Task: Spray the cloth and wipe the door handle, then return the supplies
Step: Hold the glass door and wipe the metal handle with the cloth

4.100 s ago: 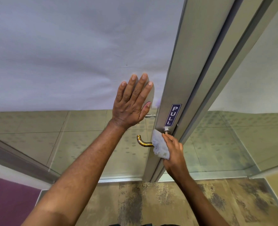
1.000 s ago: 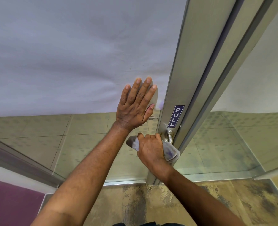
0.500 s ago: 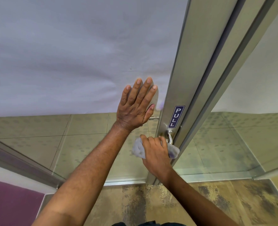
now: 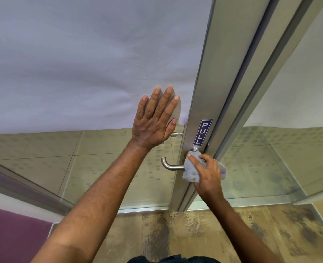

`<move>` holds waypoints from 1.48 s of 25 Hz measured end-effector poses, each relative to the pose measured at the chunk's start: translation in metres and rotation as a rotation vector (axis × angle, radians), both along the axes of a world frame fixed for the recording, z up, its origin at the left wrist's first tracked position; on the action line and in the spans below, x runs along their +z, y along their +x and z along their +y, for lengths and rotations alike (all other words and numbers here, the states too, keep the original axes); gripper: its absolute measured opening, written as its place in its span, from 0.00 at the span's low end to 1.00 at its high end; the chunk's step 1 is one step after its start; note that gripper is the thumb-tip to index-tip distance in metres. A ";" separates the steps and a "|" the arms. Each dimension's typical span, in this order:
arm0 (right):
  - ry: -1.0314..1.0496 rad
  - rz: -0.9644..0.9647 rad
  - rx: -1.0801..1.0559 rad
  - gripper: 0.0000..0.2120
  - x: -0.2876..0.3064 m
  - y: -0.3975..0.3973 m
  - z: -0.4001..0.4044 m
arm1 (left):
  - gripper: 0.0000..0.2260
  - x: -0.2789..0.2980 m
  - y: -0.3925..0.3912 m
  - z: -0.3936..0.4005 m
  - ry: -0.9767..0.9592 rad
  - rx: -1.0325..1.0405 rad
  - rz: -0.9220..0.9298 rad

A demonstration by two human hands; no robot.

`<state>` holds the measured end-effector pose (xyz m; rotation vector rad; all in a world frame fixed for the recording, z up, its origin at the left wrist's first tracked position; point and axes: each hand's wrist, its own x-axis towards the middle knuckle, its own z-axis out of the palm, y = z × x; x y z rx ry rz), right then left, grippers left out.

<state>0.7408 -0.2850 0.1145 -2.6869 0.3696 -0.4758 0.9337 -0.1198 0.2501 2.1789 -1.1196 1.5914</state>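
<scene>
The cloth (image 4: 192, 168) had been slid from the free end of the door handle (image 4: 171, 166) back to its base at the door frame (image 4: 210, 92), pinched by the right hand (image 4: 207, 174); wiping was judged nearly complete. The left hand (image 4: 155, 120), fingers straight, was pressed flat on the glass.

Silver door handle (image 4: 171, 165), pale grey cloth (image 4: 192, 170), navy PULL sign (image 4: 202, 132), mottled tan floor (image 4: 194, 234)

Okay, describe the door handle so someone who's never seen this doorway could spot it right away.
Find the tall metal door frame running up the middle, with the glass panel to its left. Just under its blue PULL sign a brushed steel lever handle sticks out leftward. Its free end bends toward the door, and the right hand presses a pale cloth against its base.
</scene>
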 end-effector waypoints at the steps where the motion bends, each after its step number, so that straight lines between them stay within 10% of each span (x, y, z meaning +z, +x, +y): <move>1: 0.133 -0.014 -0.004 0.38 0.002 0.000 0.005 | 0.27 0.000 0.000 0.000 0.000 0.002 -0.002; 9: 0.950 -0.061 -0.259 0.16 0.024 -0.006 0.011 | 0.28 -0.002 -0.001 -0.001 -0.009 0.010 0.011; 18: 0.460 -0.121 -0.008 0.42 0.013 0.005 0.005 | 0.29 -0.001 -0.003 -0.001 0.006 0.025 -0.013; 26: 1.172 -0.094 -0.211 0.06 0.017 0.005 -0.012 | 0.27 0.005 -0.009 -0.001 0.010 0.033 0.037; 33: 0.271 -0.024 0.003 0.44 0.013 0.008 0.000 | 0.27 0.003 -0.008 0.000 0.004 0.062 0.043; 37: 0.539 -0.153 -0.053 0.32 0.015 0.003 0.011 | 0.27 0.003 -0.007 -0.001 -0.015 0.057 0.038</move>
